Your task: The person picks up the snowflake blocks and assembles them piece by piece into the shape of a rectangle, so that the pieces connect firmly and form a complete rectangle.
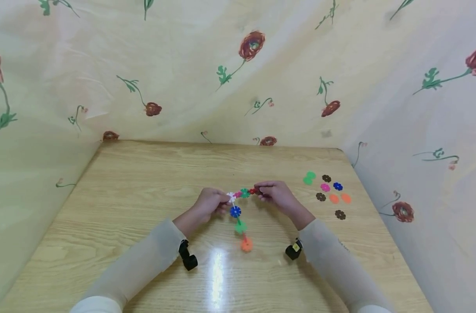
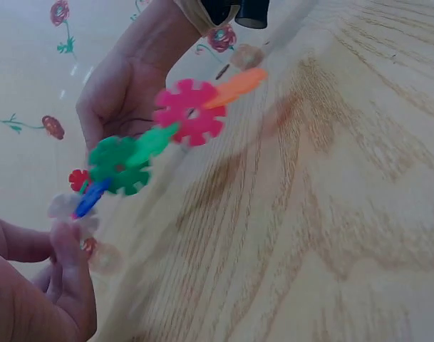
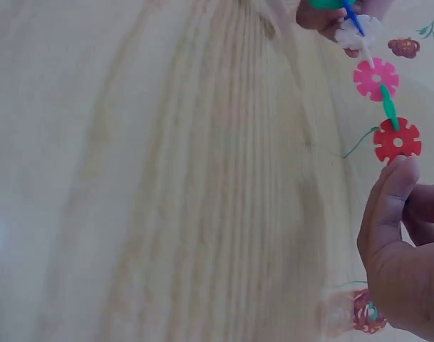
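Floral curtain (image 1: 183, 65) behind + both sides, wood-grain surface (image 1: 144, 174), glare spot (image 1: 217, 278) twd near edge. Loose pcs twd R edge, nearer far R corner: 3 brown discs (image 1: 340, 214), 2 orange discs (image 1: 334, 198), 1 pink disc (image 1: 325, 187), 1 blue disc (image 1: 337, 186), + green pcs (image 1: 309, 178), prob. 2 overlapping.

Disc chain (image 1: 235, 211) held over mid surface, btw the hands: approx 10 linked pcs visible, i.e. 1 orange, 2 pink, 3 green, 1 blue, 2 white, 1 red. Flat plastic, flower-like, slotted rims, centre holes, neighbours set crosswise. Bends at white; orange end pts twd near edge.

L hand (image 1: 212, 201) pinches chain at white; R hand (image 1: 278, 198) pinches the end by red. 2 sleeves (image 1: 144, 256), 2 blk wrist cams (image 1: 188, 261).

Head view: orange pc face-on, loose pcs in frame. L wrist: orange edge-on instead, pink next to it full face. R wrist: red full face w/ hole, green edge-on above; pc btw R fingertips hidden there, head shows smth dark, can't tell what.
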The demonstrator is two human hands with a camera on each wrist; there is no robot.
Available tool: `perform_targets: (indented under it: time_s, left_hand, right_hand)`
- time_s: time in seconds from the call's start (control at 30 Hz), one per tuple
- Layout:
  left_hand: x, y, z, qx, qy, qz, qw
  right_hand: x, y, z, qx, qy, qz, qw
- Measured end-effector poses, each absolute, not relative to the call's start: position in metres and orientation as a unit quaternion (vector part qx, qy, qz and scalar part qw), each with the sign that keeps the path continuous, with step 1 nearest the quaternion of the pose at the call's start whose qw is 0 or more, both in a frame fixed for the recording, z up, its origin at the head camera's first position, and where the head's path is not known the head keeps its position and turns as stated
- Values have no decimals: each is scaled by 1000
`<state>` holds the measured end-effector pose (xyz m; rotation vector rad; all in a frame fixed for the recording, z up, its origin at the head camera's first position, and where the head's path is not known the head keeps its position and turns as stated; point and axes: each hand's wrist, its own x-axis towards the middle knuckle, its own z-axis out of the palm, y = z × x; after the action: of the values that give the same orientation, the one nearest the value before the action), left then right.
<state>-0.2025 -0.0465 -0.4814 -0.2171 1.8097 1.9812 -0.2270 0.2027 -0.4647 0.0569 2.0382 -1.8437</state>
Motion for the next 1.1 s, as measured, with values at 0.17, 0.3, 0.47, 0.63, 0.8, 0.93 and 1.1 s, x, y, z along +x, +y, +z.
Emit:
perform_targets:
  time_s: [0.17,0.3,0.47,0.63,0.8,0.93,1.1]
  left_hand:
    - [-195,-48,-483,-68,638,725,251]
    - [-186,-46,-487,-70,627,727,271]
    - [-173,-47,-493,-45,638,709,296]
    - [-164,-58,-494,30,693,643,325]
    - [-163,-70,-480,107,777,539,309]
    - [-177,-71,-470,80,791,543,269]
    - [-189,-63,-476,6,729,625,279]
  right_hand:
    - [-236,200,-461,15,740,-637,216]
    - [-242,197,-459,-2,747,-625,228]
    - [-245,191,-460,-24,744,-619,250]
    - [-245,181,-459,-55,732,-615,288]
    - [-240,170,-458,-79,734,-594,319]
    - [-236,162,-460,-94,740,-581,327]
    - [-232,151,-466,-126,736,-574,335]
